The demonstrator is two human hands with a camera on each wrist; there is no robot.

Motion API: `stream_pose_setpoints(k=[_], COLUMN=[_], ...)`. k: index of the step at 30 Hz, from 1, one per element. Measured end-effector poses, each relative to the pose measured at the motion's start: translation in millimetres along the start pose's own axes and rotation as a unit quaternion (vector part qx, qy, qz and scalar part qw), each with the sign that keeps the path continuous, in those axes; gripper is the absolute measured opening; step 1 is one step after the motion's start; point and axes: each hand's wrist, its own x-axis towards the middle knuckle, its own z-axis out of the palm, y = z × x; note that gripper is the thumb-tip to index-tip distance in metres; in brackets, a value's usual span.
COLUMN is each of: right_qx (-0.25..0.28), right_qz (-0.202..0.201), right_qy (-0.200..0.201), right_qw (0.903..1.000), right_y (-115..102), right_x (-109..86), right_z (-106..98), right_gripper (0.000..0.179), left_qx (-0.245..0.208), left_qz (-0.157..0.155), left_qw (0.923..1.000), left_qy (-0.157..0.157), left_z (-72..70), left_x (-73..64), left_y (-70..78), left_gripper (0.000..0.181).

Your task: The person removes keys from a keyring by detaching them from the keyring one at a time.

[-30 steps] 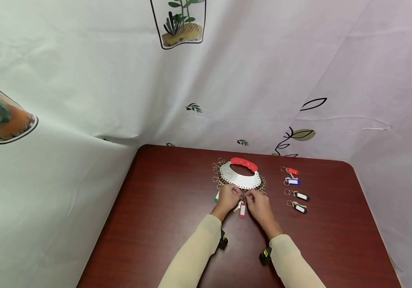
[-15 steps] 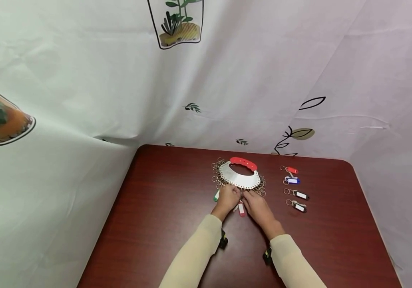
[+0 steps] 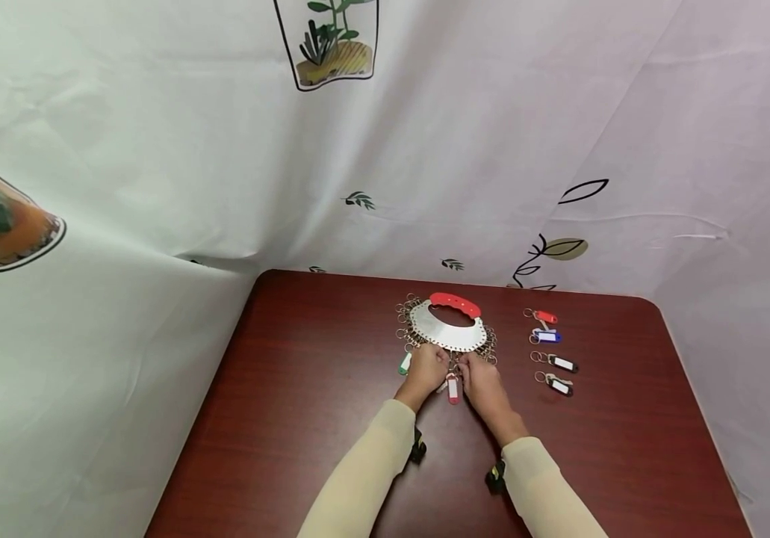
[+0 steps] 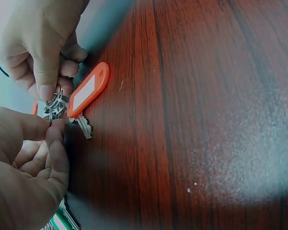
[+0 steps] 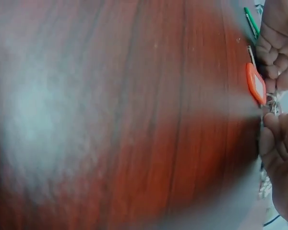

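Observation:
Front and centre, a red key tag (image 3: 452, 389) and its key (image 4: 85, 127) hang from small metal rings (image 4: 54, 106) bunched between my two hands. My left hand (image 3: 429, 368) pinches one of these rings between thumb and fingertip. Close on the other side, my right hand (image 3: 485, 382) pinches the key ring beside the tag, as the left wrist view shows. Behind the hands lies a silvery curved key-holder plate (image 3: 448, 334) with a red grip (image 3: 455, 303) and rings all along its rim. The fingertips partly hide where the rings meet.
A green key tag (image 3: 405, 363) sits at the plate's front left. To the right, a red tag (image 3: 546, 317), a blue tag (image 3: 547, 337) and two black tags (image 3: 563, 364) with keys lie in a column on the brown table (image 3: 331, 418). A printed cloth (image 3: 425, 149) hangs behind.
My right hand shifts slightly left towards the left hand, then back right. The red tag swings a little between them. My left hand stays nearly in place.

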Motion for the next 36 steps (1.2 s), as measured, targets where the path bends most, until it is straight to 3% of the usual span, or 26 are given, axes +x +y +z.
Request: stream_pose_setpoints(k=[5, 8, 13, 19, 26, 31, 33, 36], right_qx=[-0.026, -0.027, 0.005, 0.033, 0.062, 0.092, 0.102, 0.098], right_qz=[-0.053, -0.054, 0.012, 0.074, 0.163, 0.236, 0.246, 0.201], right_qy=[-0.033, -0.041, 0.005, 0.063, 0.05, 0.02, 0.015, 0.029], right_qw=[0.9977, 0.9973, 0.9999, 0.9947, 0.9834, 0.9673, 0.9637, 0.9744], right_y=[1, 2, 3, -1, -12, -17, -16, -12], right_x=[3.8, 3.6, 0.7, -0.7, 2.6, 6.4, 7.6, 7.4], right_z=[-4, -5, -1, 6, 6, 5, 4, 5], right_gripper=[0.011, 0.014, 0.018, 0.012, 0.01, 0.008, 0.008, 0.005], left_qx=[-0.008, -0.005, -0.002, -0.025, -0.042, -0.041, -0.045, -0.052], left_qz=[0.0, -0.009, -0.011, -0.024, -0.039, -0.047, -0.052, -0.058], left_qw=[0.9999, 0.9999, 0.9999, 0.9993, 0.9981, 0.9979, 0.9975, 0.9967], left_qy=[0.008, 0.005, -0.002, -0.01, -0.022, -0.017, -0.018, -0.022], left_z=[0.5, 1.0, 2.0, 0.3, -2.0, -2.0, -1.7, -1.6], left_x=[-0.2, -0.2, 0.2, 0.5, 0.9, 0.0, 0.7, 1.0], left_y=[0.0, -0.6, -0.9, 0.2, 0.4, 0.6, 0.6, 1.2], left_gripper=[0.017, 0.017, 0.017, 0.012, 0.011, 0.011, 0.011, 0.011])
